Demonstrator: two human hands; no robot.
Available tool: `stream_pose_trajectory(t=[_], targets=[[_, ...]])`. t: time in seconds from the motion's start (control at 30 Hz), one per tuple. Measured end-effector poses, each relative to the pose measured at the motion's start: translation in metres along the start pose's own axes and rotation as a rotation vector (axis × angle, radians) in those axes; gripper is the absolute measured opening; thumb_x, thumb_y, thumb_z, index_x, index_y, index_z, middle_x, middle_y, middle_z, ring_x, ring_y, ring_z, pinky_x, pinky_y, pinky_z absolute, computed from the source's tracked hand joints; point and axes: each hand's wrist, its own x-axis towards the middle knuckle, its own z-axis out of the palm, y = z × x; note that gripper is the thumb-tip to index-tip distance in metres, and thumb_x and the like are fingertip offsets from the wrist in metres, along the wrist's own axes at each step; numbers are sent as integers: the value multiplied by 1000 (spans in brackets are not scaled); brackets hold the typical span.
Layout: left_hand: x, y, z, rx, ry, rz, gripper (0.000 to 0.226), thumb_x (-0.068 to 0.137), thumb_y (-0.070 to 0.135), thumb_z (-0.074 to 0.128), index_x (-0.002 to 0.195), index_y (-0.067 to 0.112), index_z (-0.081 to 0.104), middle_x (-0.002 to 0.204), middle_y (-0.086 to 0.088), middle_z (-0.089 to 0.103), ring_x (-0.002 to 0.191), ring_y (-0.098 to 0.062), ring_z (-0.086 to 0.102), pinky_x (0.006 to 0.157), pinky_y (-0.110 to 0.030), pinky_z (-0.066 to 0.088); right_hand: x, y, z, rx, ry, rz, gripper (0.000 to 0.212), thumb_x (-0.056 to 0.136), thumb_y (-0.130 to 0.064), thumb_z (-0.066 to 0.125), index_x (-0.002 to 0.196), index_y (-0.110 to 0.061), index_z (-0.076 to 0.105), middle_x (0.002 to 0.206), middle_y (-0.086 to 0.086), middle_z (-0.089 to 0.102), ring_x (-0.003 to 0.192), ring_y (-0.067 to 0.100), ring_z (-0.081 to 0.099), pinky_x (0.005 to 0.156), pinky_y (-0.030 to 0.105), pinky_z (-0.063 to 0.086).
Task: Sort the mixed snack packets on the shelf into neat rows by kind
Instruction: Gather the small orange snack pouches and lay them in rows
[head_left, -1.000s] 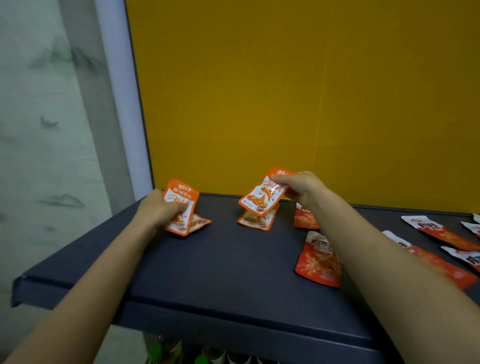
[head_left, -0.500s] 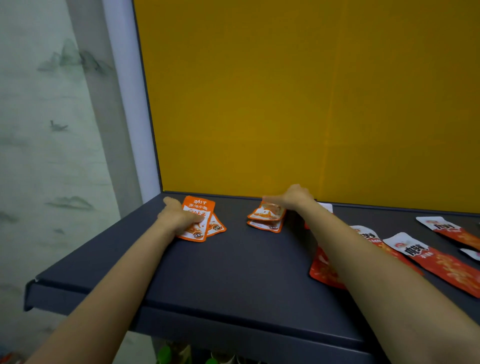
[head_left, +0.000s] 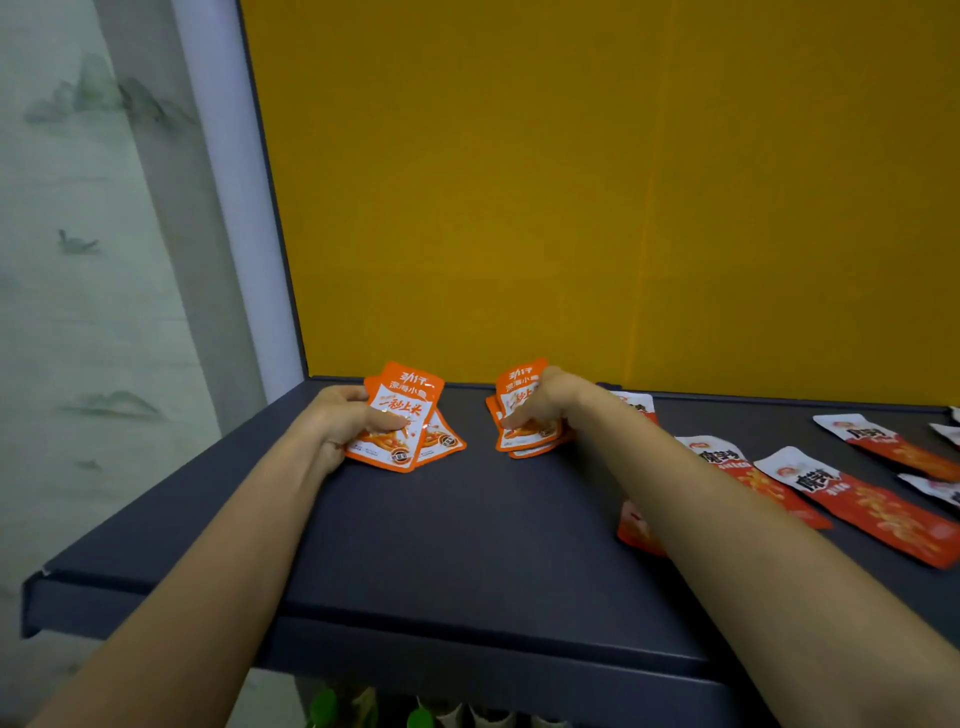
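Observation:
On the dark shelf (head_left: 447, 540), my left hand (head_left: 343, 421) grips a small stack of orange snack packets (head_left: 402, 415), thumb across the top one, their lower edges resting on the shelf. My right hand (head_left: 543, 402) holds a second stack of the same orange packets (head_left: 519, 395), tilted up, fingers curled over the front. Long red-and-white packets (head_left: 852, 499) lie to the right, one (head_left: 722, 457) partly hidden by my right forearm.
A yellow back panel (head_left: 597, 182) closes the shelf behind the packets. A white post (head_left: 228, 182) and a painted wall stand at the left. More red packets (head_left: 883, 441) lie at the far right. Green bottle tops (head_left: 324, 709) show below the shelf's front edge.
Both hands have tilted their orange packet stacks up from the shelf. My right hand, which was laying a packet on its pile, now holds the pile upright.

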Motion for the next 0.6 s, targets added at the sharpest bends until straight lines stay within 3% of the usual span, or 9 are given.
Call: stream_pose_trajectory(t=[0.17, 0.37, 0.47, 0.6], targets=[[-2, 1, 17, -95, -50, 83, 51, 82, -5, 63, 126, 8, 42, 101, -11, 65, 73, -21, 64, 52, -29, 57, -2, -2, -3, 143, 25, -18, 90, 79, -19, 73, 145, -5, 14, 147, 15, 37, 131, 32, 43, 102, 41, 40], [-21, 11, 32, -204, 17, 166, 61, 82, 0, 63, 135, 8, 34, 103, -9, 61, 72, -18, 62, 51, -30, 56, -21, 14, -13, 392, 119, -79, 74, 80, -13, 71, 137, -10, 25, 136, 13, 48, 123, 30, 51, 101, 41, 44], [-45, 18, 44, -301, -38, 212, 48, 86, 2, 59, 130, 10, 43, 116, -13, 60, 79, -18, 62, 52, -26, 57, -44, 37, -30, 554, 140, -105, 63, 79, -9, 71, 129, -9, 33, 122, 6, 54, 114, 26, 56, 92, 36, 46], [-86, 29, 84, -400, -151, 222, 30, 88, 6, 56, 115, 18, 51, 102, -5, 65, 82, -19, 65, 51, -26, 58, -75, 79, -57, 719, 138, -140, 54, 77, -1, 70, 124, -6, 44, 115, 10, 64, 99, 24, 62, 78, 35, 51]])
